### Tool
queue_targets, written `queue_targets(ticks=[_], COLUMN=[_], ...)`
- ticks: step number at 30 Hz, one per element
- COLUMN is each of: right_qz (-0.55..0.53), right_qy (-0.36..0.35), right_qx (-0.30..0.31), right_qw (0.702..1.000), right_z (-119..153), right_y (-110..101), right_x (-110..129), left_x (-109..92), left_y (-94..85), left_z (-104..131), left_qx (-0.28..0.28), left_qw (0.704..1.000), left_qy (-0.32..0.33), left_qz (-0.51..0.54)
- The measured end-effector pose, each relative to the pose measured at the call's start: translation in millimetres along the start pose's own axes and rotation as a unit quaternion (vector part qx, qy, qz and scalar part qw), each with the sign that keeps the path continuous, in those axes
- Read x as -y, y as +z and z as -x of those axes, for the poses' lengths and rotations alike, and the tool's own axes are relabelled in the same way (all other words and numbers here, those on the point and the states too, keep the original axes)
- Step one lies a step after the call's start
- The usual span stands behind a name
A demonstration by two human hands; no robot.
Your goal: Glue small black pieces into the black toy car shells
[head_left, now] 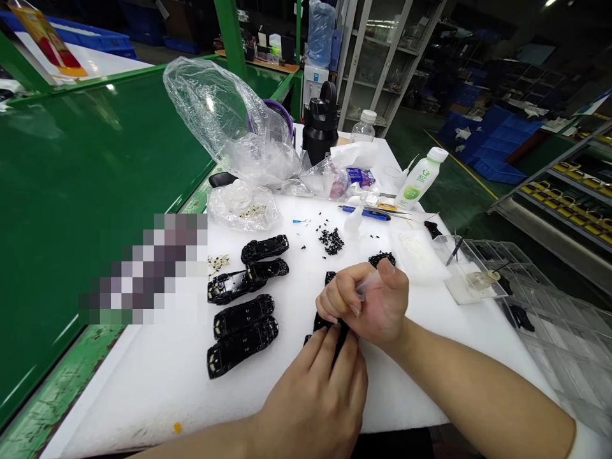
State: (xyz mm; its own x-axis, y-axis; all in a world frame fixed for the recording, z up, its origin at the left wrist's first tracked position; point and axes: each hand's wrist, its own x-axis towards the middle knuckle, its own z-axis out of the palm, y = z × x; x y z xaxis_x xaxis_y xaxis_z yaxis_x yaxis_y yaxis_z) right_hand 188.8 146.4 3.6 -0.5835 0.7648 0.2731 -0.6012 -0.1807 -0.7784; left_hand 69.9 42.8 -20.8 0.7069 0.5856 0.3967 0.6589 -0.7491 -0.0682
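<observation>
My left hand [318, 395] rests with its fingers laid over a black model car body [324, 322], which is mostly hidden beneath both hands. Just above it, my right hand [368, 303] is closed round a translucent plastic piece [366, 285], perhaps a small squeeze bottle; the fingers hide most of it. Left of the hands lie several more black model car bodies [243, 344]. Beyond my right hand are two piles of tiny black parts, one [331, 241] in the middle and one [382, 258] nearer the hand.
A clear plastic bag [248, 210] and small cream parts [218, 262] lie at left on the white tabletop [157, 376]. At the back stand a black flask [320, 131] and a white-green bottle [423, 178], near a blue pen-like tool [366, 213]. Clear compartment trays [549, 306] sit at right.
</observation>
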Motion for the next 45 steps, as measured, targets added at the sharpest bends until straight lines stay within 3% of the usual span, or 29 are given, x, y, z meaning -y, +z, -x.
queue_targets(ticks=[9,35,43,45], right_qz=[0.019,0.018,0.098,0.095], right_qy=[0.027,0.013,0.070,0.072], right_qx=[-0.019,-0.014,0.001,-0.028], right_qw=[0.999,1.000,0.993,0.992], right_z=[-1,-1,6,6], right_y=[2,1,4,7], right_x=[4,3,2,11], left_x=[-2,0,0,-2], left_y=[-2.2,-3.1,-6.7,-7.6], left_z=[0,-1,-2,-2], left_qx=[0.007,0.002,0.021,0.027], left_qw=[1.000,1.000,1.000,0.999], left_qy=[-0.007,-0.002,0.001,0.003], left_qz=[0.007,0.011,-0.008,-0.019])
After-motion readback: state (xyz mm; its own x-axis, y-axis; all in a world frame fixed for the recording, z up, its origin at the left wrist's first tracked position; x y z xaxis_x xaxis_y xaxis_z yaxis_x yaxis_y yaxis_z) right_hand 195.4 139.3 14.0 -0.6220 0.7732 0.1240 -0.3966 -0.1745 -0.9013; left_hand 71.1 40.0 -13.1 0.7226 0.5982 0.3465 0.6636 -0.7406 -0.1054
